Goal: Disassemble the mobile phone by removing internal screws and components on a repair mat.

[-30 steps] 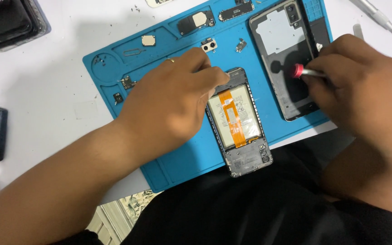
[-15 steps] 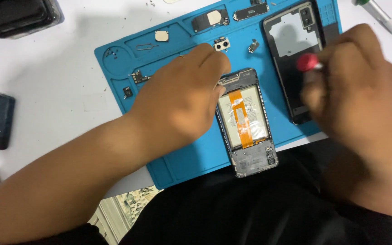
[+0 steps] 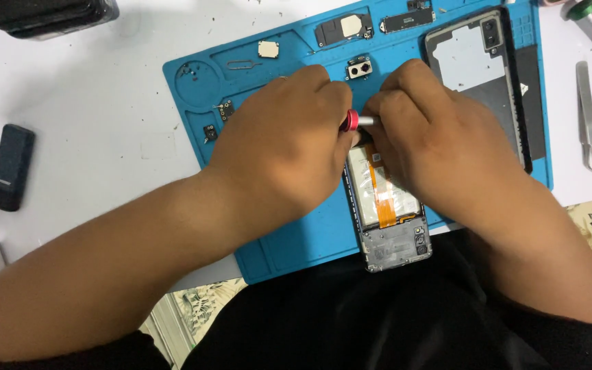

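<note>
An opened phone (image 3: 390, 226) with an orange ribbon cable lies on a blue work mat (image 3: 296, 240) near the table's front edge. My left hand (image 3: 282, 147) rests on the mat and covers the phone's upper left part. My right hand (image 3: 440, 140) grips a small screwdriver (image 3: 358, 122) with a red collar, held over the phone's top end. The two hands touch at the tool. The tool's tip and the phone's top are hidden by my fingers.
The phone's back cover (image 3: 481, 75) lies at the mat's right. Small removed parts (image 3: 342, 29) and a camera module (image 3: 359, 69) lie along the mat's far edge. Tweezers (image 3: 587, 116) lie right of the mat, a black box (image 3: 10, 166) far left.
My right hand has moved left from over the back cover to the phone's top, carrying the screwdriver. My left hand has stayed on the phone.
</note>
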